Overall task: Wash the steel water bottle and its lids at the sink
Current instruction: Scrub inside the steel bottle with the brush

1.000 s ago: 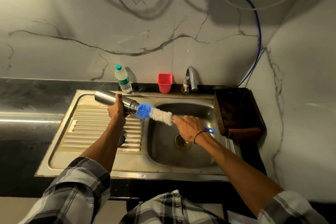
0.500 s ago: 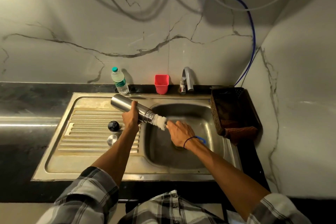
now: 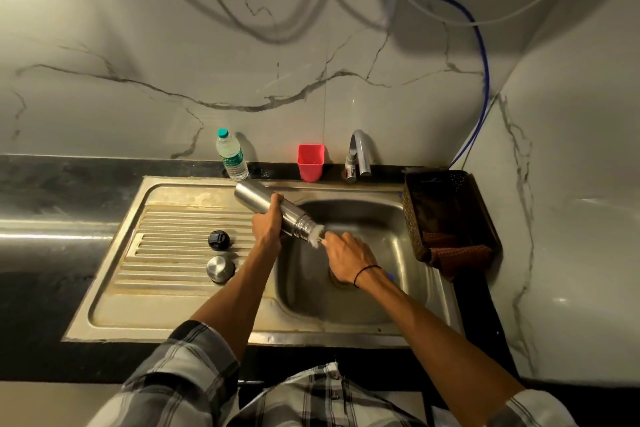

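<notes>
A dark counter carries a stainless sink with a ribbed drainboard on the left and a basin on the right. At the right end of the sink stands a dark woven basket with a reddish-brown cloth lying in its near end. Over the near-left part of the basin the steel water bottle is held tilted, its base up toward the back left and its threaded mouth angled down to the right. The left hand grips it around the middle, fingers curled over the body. The right hand is just beside the mouth, its fingers closed on the handle of a bottle brush, whose white bristles show at the bottle's opening; the rest of the head is inside, and a blue handle tip peeks out past the wrist. Along the back edge stand a clear plastic bottle with a teal cap, a red cup whose contents cannot be made out, and a chrome tap. On the drainboard lie two lids, well apart from both hands: a black lid and, nearer the front, a steel lid.
</notes>
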